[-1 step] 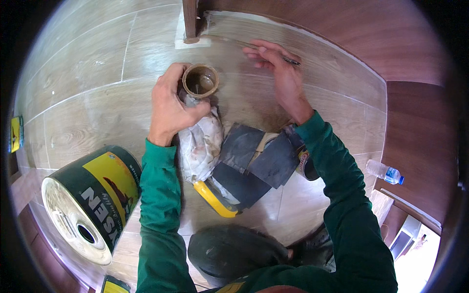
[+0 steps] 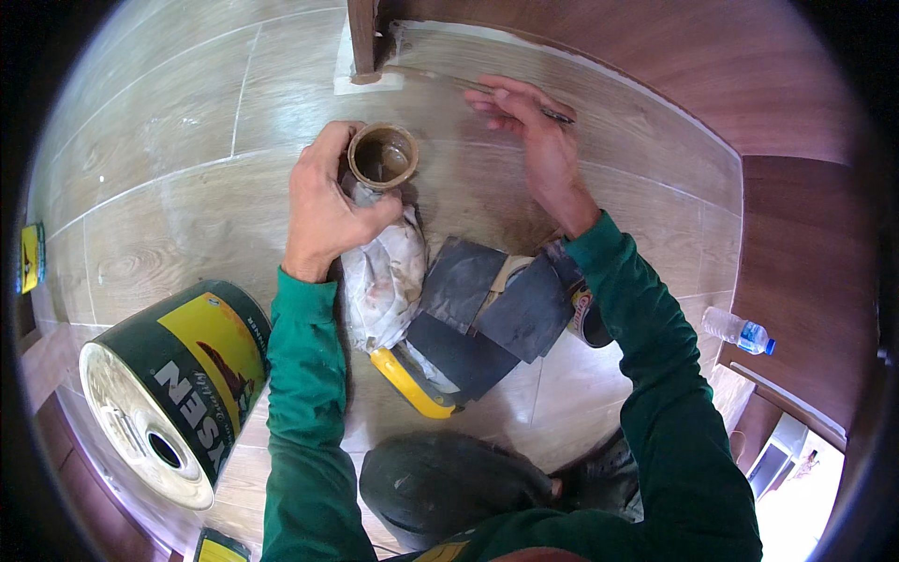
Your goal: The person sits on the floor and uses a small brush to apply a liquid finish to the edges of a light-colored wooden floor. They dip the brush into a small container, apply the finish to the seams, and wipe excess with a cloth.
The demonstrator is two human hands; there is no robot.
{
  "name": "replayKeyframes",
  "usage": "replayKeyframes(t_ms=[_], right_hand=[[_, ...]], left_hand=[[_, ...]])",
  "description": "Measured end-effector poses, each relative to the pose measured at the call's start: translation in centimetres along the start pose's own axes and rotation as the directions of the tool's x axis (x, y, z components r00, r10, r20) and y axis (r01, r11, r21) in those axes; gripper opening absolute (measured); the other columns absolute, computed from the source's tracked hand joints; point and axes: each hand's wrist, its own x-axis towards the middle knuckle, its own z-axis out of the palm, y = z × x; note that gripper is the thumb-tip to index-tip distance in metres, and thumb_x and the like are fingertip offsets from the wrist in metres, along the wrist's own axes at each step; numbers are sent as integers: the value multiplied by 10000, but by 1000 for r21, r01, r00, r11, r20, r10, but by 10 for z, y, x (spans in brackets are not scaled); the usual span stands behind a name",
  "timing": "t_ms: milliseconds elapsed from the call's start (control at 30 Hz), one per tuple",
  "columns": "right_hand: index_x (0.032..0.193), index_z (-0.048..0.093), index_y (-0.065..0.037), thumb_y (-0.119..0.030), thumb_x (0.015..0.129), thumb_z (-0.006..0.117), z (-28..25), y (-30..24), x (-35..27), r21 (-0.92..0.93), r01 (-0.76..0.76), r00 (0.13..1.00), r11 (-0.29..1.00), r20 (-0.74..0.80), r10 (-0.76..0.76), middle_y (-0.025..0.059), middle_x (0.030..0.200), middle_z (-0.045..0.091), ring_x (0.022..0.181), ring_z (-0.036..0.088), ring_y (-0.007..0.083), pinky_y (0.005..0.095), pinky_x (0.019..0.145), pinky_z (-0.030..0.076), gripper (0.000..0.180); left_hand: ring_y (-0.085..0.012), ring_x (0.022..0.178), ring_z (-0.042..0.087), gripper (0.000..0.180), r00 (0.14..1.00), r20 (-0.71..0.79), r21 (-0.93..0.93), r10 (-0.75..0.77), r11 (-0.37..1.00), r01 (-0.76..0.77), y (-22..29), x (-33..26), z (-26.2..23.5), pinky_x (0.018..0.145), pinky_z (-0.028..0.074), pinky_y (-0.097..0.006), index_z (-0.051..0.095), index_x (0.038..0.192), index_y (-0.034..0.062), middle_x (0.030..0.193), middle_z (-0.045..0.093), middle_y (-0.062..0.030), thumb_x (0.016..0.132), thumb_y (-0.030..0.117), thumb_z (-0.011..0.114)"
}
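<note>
My left hand [image 2: 328,201] is wrapped round a small round cup [image 2: 409,159] with a brown-smeared rim and brownish liquid inside. Between the fingers of my right hand [image 2: 534,122] lies a slim paintbrush [image 2: 479,87], its far end pointing left to the foot of a brown wooden post [image 2: 363,47]. Whether the bristles touch the post is too blurred to tell. Masking tape [image 2: 348,84] surrounds the post's foot on the floor. A crumpled white cloth [image 2: 382,290] lies just below the cup, close to my left wrist.
Dark sandpaper sheets [image 2: 520,309] lie over a yellow-edged tray or tool [image 2: 412,384] between my forearms. By my right forearm sits a small can [image 2: 590,323]. A large green-and-yellow metal drum [image 2: 201,347] lies tilted at left. At right are a water bottle [image 2: 740,330] and brown panels [image 2: 796,262].
</note>
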Motion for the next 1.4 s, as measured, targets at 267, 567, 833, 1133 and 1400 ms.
replayKeyframes(t_ms=[267,567,833,1133,1400], right_hand=[[1165,735,-74,-249,992,590,3,7,8,-82,-31,999,996,38,34,39,1093,774,1061,668,101,268,882,474,285],[1225,692,-16,-203,1016,528,7,2,14,-114,-31,999,993,26,34,126,1125,752,1063,685,176,302,910,500,325],[1160,736,-35,-214,967,613,7,7,29,-21,-29,998,999,-53,28,56,1042,777,967,661,113,266,847,520,290],[1154,743,-59,-236,973,618,10,10,38,-20,-30,999,999,-46,29,20,1021,781,924,649,95,255,807,520,282],[1156,740,-66,-268,971,618,8,14,49,29,-8,998,1000,-56,10,32,1036,778,912,660,103,272,809,546,299]], left_hand=[[-280,820,660,456,1000,4,79,21,997,-21,6,1,-2,782,523,-348,624,999,3,886,656,-137,584,135,760],[-280,819,656,457,1000,13,99,26,995,-27,2,3,0,784,522,-346,616,1003,-2,884,655,-138,589,130,756],[-210,869,666,481,998,28,-27,-57,998,58,7,2,3,827,525,-318,622,1060,-17,934,688,-125,602,71,743],[-193,895,668,500,999,42,57,-27,998,24,10,2,-1,848,526,-310,621,1087,-19,952,692,-116,606,51,740],[-164,916,645,516,996,50,-60,-73,995,76,8,0,3,866,515,-290,602,1112,-16,974,673,-77,615,7,739]])
